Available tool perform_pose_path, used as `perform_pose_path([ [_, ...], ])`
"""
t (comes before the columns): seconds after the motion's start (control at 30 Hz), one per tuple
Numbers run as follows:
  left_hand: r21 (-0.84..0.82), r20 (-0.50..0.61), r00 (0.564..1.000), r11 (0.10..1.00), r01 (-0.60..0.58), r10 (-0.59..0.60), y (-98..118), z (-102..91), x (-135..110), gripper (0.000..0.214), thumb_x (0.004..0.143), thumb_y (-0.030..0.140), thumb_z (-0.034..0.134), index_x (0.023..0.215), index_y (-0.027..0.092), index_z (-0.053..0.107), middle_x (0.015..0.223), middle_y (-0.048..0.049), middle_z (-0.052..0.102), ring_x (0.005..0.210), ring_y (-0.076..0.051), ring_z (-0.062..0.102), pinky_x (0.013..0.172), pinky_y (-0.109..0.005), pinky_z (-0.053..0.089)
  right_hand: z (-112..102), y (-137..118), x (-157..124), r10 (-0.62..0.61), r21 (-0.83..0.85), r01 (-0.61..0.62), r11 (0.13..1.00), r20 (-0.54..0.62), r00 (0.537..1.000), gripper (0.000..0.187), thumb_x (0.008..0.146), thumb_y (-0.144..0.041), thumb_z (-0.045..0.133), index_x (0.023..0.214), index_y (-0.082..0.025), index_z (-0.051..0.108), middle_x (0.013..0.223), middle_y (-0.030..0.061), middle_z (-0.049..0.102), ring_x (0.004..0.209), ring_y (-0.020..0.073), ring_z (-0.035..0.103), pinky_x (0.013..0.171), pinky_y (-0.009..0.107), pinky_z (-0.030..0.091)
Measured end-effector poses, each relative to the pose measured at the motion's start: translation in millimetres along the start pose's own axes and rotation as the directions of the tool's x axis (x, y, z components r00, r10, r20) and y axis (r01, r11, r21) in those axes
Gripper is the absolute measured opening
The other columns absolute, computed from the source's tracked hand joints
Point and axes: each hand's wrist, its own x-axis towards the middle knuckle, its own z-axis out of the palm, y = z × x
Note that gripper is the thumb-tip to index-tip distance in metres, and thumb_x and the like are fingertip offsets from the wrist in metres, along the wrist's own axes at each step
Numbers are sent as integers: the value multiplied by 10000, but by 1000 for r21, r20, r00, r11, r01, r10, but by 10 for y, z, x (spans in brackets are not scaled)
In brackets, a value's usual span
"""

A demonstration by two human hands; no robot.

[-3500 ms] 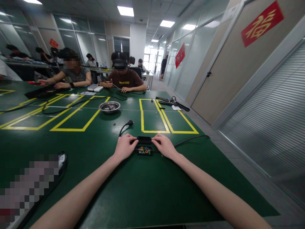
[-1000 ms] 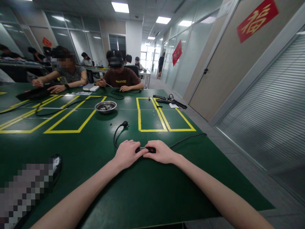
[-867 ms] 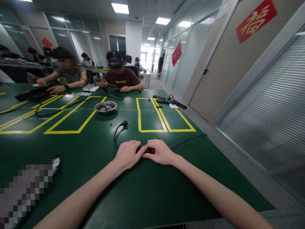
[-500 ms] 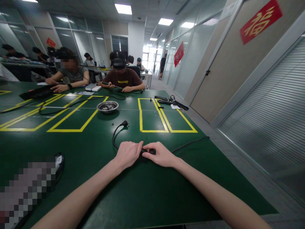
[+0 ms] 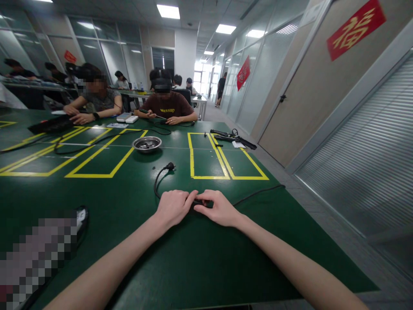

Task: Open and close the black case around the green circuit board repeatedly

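**Two hands closed over a small black box on a green table**

A wide green table (image 5: 200, 267) with yellow taped rectangles (image 5: 226, 161) fills most of the view. Across its far side sit two other people (image 5: 166, 107), their own hands busy near a pair of white boxes (image 5: 127, 117). A metal bowl (image 5: 147, 144) stands near the middle of the table, and a heap of black tools (image 5: 234, 138) lies at the far right edge.

Near the front, the left hand (image 5: 172, 208) and the right hand (image 5: 220, 209) meet, fingertips almost touching, both curled down over a small black box (image 5: 199, 203). Only a sliver of it shows between the fingers, so it is hard to say how firmly each hand grips it; both seem to press on it. A black cord (image 5: 157, 183) loops away from the left hand to a plug (image 5: 170, 166), and another cord (image 5: 260, 192) runs off to the right from the right hand.
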Motion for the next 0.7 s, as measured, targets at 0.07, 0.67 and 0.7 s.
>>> perform_pose_path([
  [0.07,21,-6,1000,1000,13,-13,-21,-8,-3,648,1058,459,237,860,177,786,873,-145,778,851,-278,738,718,-308,470,4,21,-3,9,15,-9,1000,-6,1000,172,901,-280,675,1008,-202,785,762,24,699,706,170,600,652,289,433],
  [0.67,315,156,986,943,-105,58,-48,62,-25,350,992,147,368,1191,79,648,965,-203,733,958,-345,701,761,-405,533,242,136,-7,-407,-298,399,867,38,913,131,856,-236,757,938,-191,665,1118,117,738,982,247,680,842,382,543],
  [0.7,334,136,988,936,-115,73,-47,70,-33,347,998,146,357,1162,83,656,978,-201,725,978,-346,688,782,-418,526,249,139,0,-408,-292,399,869,30,912,130,848,-231,764,915,-193,659,1104,114,738,974,243,676,839,375,544],
])
